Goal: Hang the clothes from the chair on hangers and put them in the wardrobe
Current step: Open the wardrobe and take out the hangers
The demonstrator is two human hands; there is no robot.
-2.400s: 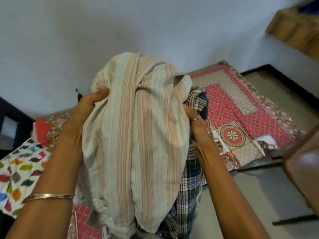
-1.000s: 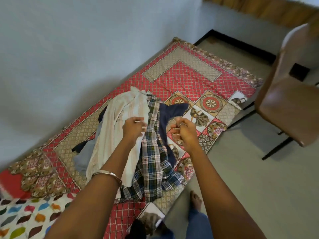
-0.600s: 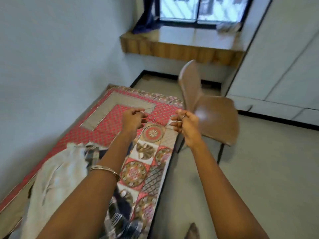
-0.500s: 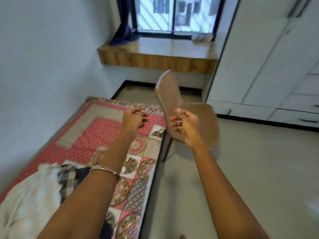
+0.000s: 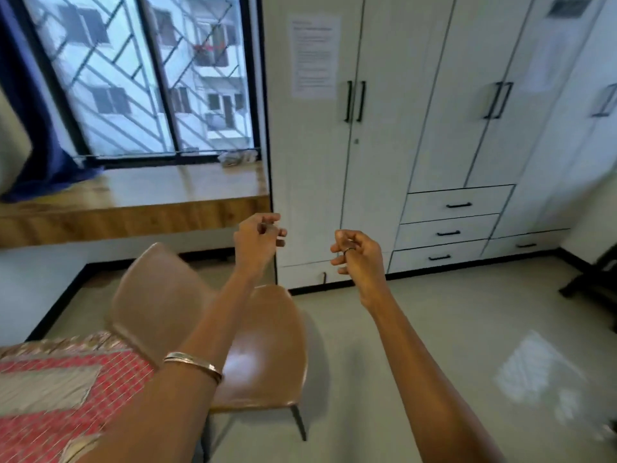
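Note:
My left hand (image 5: 257, 238) and my right hand (image 5: 357, 255) are raised side by side in front of me, fingers loosely curled, with nothing in either. Below them stands the brown chair (image 5: 263, 349), its seat bare. Ahead is the white wardrobe (image 5: 400, 128), its doors shut, with black handles and a paper sheet on the left door. The clothes are out of view.
A bed with a red patterned cover (image 5: 50, 392) is at the lower left, touching the chair. A wooden window ledge (image 5: 133, 195) and a blue curtain (image 5: 33, 145) lie to the left. Drawers (image 5: 450, 228) sit low in the wardrobe. A dark stand (image 5: 597, 279) is at the right edge.
My hands left the striped and plaid clothes lying on the bed. My view swung up and right from the bed to the chair and wardrobe, both hands staying raised.

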